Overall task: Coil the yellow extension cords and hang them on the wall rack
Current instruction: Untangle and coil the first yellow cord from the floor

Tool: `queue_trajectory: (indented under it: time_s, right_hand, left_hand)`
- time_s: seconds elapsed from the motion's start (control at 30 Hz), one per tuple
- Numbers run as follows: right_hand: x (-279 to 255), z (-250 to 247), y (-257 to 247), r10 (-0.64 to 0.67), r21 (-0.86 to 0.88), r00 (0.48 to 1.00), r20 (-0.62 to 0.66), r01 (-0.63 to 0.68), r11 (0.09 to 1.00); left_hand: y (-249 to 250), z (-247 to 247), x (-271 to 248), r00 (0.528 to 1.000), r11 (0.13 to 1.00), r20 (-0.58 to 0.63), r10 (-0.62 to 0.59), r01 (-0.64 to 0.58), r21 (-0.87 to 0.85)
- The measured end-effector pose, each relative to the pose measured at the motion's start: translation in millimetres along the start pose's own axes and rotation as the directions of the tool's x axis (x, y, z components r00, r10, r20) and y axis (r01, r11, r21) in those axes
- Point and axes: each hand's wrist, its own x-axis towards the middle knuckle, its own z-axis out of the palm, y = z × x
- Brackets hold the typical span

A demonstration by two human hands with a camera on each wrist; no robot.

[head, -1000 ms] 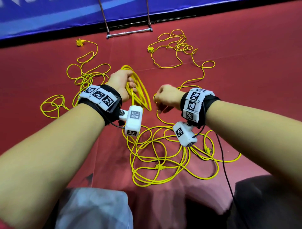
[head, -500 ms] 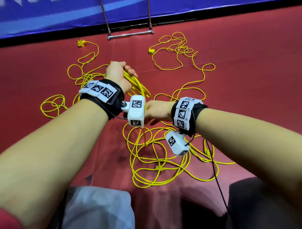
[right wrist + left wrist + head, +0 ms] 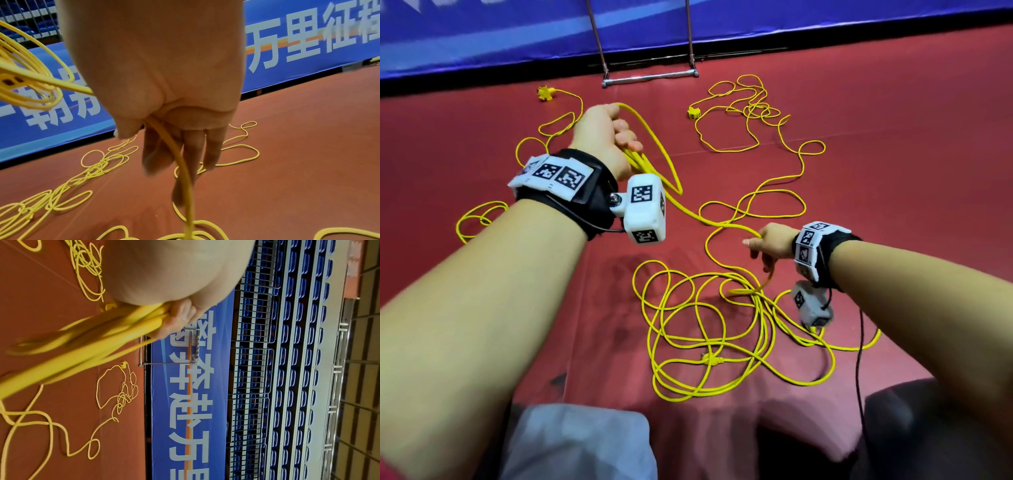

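Observation:
My left hand (image 3: 609, 133) is raised over the red floor and grips a coil of yellow extension cord (image 3: 650, 164); the left wrist view shows several loops (image 3: 123, 326) bunched under its fingers. One strand runs from the coil down to my right hand (image 3: 767, 240), which pinches the cord (image 3: 180, 162) between thumb and fingers, low and to the right. Below it the strand drops into a loose tangle of cord (image 3: 705, 329) on the floor. The metal rack (image 3: 650, 77) stands at the blue wall, straight ahead.
Two more yellow cords lie further off: one at the left with its plug (image 3: 544, 93), one at the right with its plug (image 3: 693, 112). A blue banner (image 3: 482, 41) lines the floor's far edge. A dark object (image 3: 935, 431) sits near my right knee.
My right hand has moved away from the left hand, down and to the right along the cord. The left hand has risen with the coil.

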Motion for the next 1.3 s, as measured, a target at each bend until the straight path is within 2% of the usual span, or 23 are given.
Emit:
queue_trajectory:
  time_s: [0.1, 0.17, 0.27, 0.37, 0.43, 0.6, 0.7, 0.8, 0.87, 0.97, 1.1, 1.2, 1.3]
  right_hand:
    - [-2.3, -6.1, -12.5, 0.065, -0.004, 0.985, -0.16, -0.067, 0.998]
    - [-1.7, -12.7, -22.3, 0.119, 0.101, 0.957, -0.265, -0.095, 0.99]
    - [-3.9, -29.0, -41.0, 0.166, 0.389, 0.961, -0.221, -0.069, 0.919]
    - [-9.1, -50.0, -61.8, 0.191, 0.697, 0.973, -0.126, -0.05, 0.715]
    - [-12.7, -68.3, -73.7, 0.176, 0.812, 0.983, -0.059, -0.055, 0.581]
    - [-21.6, -86.1, -81.8, 0.065, 0.958, 0.997, -0.049, 0.028, 0.285]
    - [-21.5, -75.2, -72.9, -0.014, 0.994, 1.0, 0.009, -0.008, 0.107]
    - [-17.6, -63.5, -69.8, 0.01, 0.998, 1.0, 0.01, -0.011, 0.059]
    - [-18.2, -60.6, -71.5, 0.013, 0.997, 1.0, -0.013, 0.012, 0.072]
    - [-22.7, -66.7, -73.8, 0.018, 0.993, 0.999, 0.029, -0.031, 0.115]
    - [-37.1, -73.6, -87.3, -0.03, 0.995, 0.999, 0.012, -0.009, 0.096]
    - [-42.2, -72.5, -95.5, -0.124, 1.0, 0.992, 0.005, -0.002, 0.025]
    - [-44.8, -74.5, -98.8, -0.126, 0.999, 0.992, -0.016, 0.01, -0.051]
  left_hand:
    - [-6.1, 0.9, -3.8, 0.999, 0.985, 0.043, 0.006, -0.014, 0.173]
    - [-9.2, 3.3, -5.4, 0.998, 0.966, 0.069, -0.001, -0.017, 0.259]
    - [-10.8, 9.5, -10.0, 0.994, 0.944, 0.109, -0.001, -0.035, 0.329]
    - [-14.9, 17.8, -15.6, 0.99, 0.905, 0.14, -0.007, -0.053, 0.422]
    - [-18.8, 26.4, -17.8, 0.988, 0.879, 0.155, -0.015, -0.061, 0.473]
    - [-28.9, 36.2, -16.2, 0.99, 0.829, 0.139, -0.026, -0.056, 0.557]
    - [-36.7, 25.6, -14.0, 0.99, 0.817, 0.142, -0.009, -0.074, 0.572]
    - [-41.9, 12.6, -13.3, 0.987, 0.822, 0.155, -0.048, -0.049, 0.568]
    - [-42.4, 6.0, -14.6, 0.983, 0.837, 0.16, -0.088, -0.014, 0.547]
    - [-44.6, 0.9, -18.6, 0.972, 0.827, 0.184, -0.144, 0.016, 0.562]
    - [-46.4, 3.2, -26.4, 0.958, 0.802, 0.22, -0.185, 0.018, 0.597]
    - [-49.3, 8.6, -32.3, 0.946, 0.803, 0.257, -0.197, 0.005, 0.595]
    - [-54.7, 14.2, -37.4, 0.942, 0.789, 0.271, -0.198, -0.011, 0.615]
